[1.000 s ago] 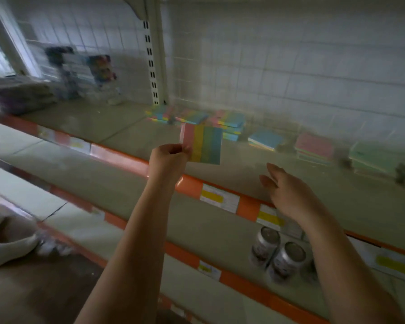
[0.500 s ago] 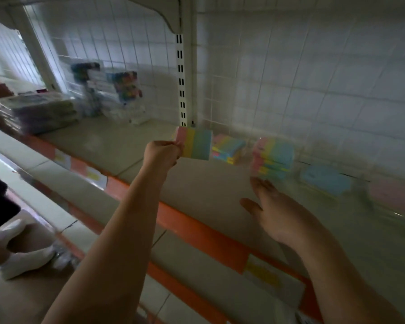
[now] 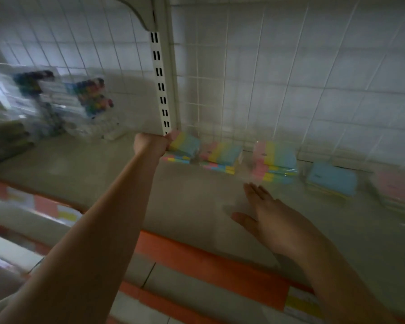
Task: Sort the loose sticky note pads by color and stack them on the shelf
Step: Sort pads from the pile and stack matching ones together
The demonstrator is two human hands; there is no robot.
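My left hand (image 3: 151, 143) grips a rainbow-striped sticky note pad (image 3: 185, 143) at the back of the shelf (image 3: 103, 181), just above a low multicolour pile (image 3: 175, 158). To its right lie a second rainbow pile (image 3: 221, 155) and a taller rainbow stack (image 3: 275, 161). Further right are a blue pad (image 3: 331, 178) and a blurred pink pad (image 3: 398, 188). My right hand (image 3: 267, 213) hovers flat over the shelf with straight fingers, holding nothing, just in front of the taller stack.
A slotted white upright (image 3: 160, 85) and a wire grid back (image 3: 267, 78) stand behind the pads. Packs of coloured pens (image 3: 91, 97) and dark stacked goods (image 3: 5, 139) fill the shelf's left. An orange front edge strip (image 3: 208, 260) carries price labels.
My left hand has carried the rainbow pad forward to the back of the shelf, over the leftmost pile. My right hand has moved forward over the shelf, and the camera has moved closer.
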